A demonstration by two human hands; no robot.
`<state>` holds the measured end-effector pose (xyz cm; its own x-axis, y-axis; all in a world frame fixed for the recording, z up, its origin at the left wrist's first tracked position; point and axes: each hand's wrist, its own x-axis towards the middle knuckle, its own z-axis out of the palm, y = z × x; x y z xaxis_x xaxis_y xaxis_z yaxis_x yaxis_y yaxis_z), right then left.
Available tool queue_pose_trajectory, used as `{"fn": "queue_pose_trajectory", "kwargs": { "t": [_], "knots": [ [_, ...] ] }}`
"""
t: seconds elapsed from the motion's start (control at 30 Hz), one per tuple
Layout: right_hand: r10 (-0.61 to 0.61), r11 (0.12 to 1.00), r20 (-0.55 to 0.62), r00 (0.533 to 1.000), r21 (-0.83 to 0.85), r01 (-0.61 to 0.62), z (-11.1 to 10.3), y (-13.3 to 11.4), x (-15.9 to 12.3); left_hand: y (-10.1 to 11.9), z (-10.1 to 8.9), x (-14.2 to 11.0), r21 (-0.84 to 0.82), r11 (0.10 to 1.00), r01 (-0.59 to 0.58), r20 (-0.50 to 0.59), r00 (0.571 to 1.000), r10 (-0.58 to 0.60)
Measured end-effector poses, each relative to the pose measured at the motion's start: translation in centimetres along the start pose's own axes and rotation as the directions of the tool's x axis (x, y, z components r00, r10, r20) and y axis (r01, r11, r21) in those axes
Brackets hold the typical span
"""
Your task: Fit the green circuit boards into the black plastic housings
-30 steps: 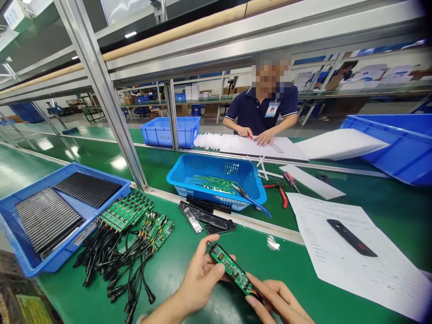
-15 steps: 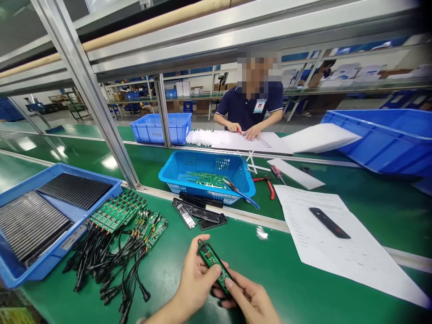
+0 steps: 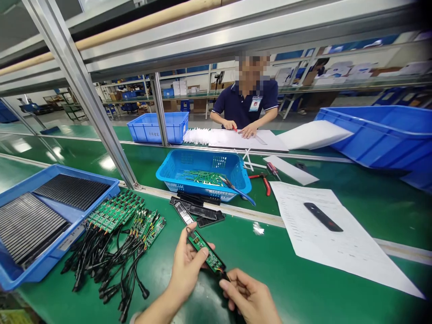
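A green circuit board (image 3: 212,259) with a small digit display lies in a narrow black casing. My left hand (image 3: 187,261) is closed around the casing, its thumb pressing on the board. At the casing's lower end, my right hand (image 3: 248,290) pinches the black cable (image 3: 225,277) where it leaves the board; most of that cable is hidden by the fingers. Just beyond the casing are loose black casing pieces (image 3: 205,212), one with a pale inner face. To the left, several circuit boards (image 3: 116,210) with black cables (image 3: 111,270) are spread on the green table.
A blue tray (image 3: 116,183) of black casings stands at left. Ahead is a blue basket (image 3: 162,173) with thin green strips and blue-handled pliers. Red-handled pliers (image 3: 266,185), a screwdriver (image 3: 272,169) and a paper sheet (image 3: 324,252) lie right. A co-worker (image 3: 248,103) cuts across the table.
My right hand has slid from the board down to the cable at the casing's lower end. My left hand and the casing have shifted slightly left and away from me.
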<state>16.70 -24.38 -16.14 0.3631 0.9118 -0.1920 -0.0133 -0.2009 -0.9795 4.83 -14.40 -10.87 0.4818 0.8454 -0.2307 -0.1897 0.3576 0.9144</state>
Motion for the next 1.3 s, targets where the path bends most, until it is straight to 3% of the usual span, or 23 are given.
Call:
{"fn": "queue_pose_trajectory", "kwargs": {
  "t": [0.13,0.3,0.57,0.77,1.0,1.17,1.3],
  "knots": [
    [-0.115,0.989,-0.072,0.991,-0.107,0.107,-0.4,-0.3,-0.2,-0.2,0.0,-0.2,0.003,0.998,-0.06,0.041,0.997,0.06],
    [-0.133,0.985,-0.073,0.988,-0.117,0.124,-0.3,-1.5,-0.7,-0.3,-0.1,-0.5,0.023,0.992,-0.121,0.046,0.992,0.12],
    [-0.181,0.961,0.104,0.978,-0.194,0.198,-0.4,-1.8,-0.8,0.0,0.0,-0.6,0.028,0.995,-0.092,0.082,0.993,0.089],
    [-0.153,0.968,0.15,0.977,-0.176,0.178,-0.5,-1.9,-0.7,0.3,-0.1,-0.5,0.02,0.997,-0.076,0.1,0.992,0.074],
    [-0.005,1.0,0.25,0.968,-0.005,0.006,-0.3,-1.8,-0.8,0.6,-0.3,-0.6,0.061,0.993,-0.1,0.118,0.989,0.092],
    [-0.109,0.973,0.17,0.979,-0.184,0.14,0.2,-1.2,-0.8,0.1,-0.3,-0.7,0.1,0.982,-0.161,0.118,0.982,0.149],
    [-0.108,0.977,0.176,0.978,-0.166,0.138,0.4,-0.9,-0.9,-0.1,-0.5,-0.8,0.114,0.975,-0.191,0.154,0.973,0.173]
  ]
}}
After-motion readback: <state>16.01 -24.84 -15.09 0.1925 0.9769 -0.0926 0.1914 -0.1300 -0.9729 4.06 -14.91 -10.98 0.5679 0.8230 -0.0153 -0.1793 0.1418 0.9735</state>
